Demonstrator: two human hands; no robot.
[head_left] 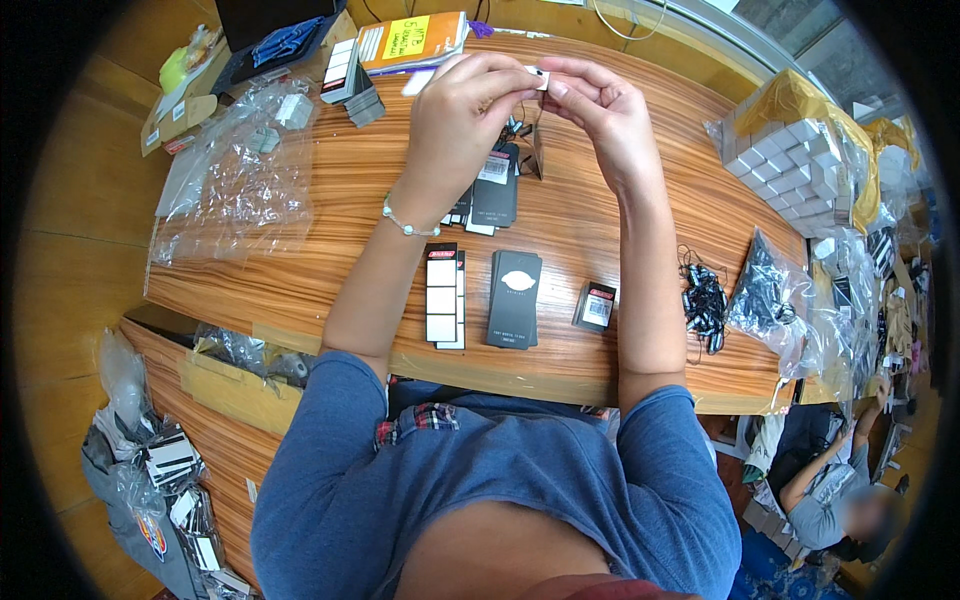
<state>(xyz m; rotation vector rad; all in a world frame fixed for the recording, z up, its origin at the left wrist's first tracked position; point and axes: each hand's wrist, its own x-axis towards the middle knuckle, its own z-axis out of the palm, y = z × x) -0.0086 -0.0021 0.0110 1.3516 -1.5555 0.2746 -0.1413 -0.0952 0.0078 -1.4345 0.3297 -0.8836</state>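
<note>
Both hands are raised over the wooden table [330,200], fingertips meeting. My left hand [462,105] and my right hand [600,105] pinch a small white tag [538,78] between them, and a dark hang tag [537,150] dangles below it on a thin string. A pearl bracelet is on my left wrist. Beneath my forearms lie a stack of dark hang tags [515,298], a strip of white stickers [442,292] and a small dark tag [596,306]. More dark tags [492,188] lie under my left hand.
Clear plastic bags [240,175] cover the table's left part. A pile of black strings [704,300] and a bag of them [768,290] lie at the right. Small white boxes [790,160] are stacked at the far right, an orange notebook [412,40] at the back. Another person [840,500] sits lower right.
</note>
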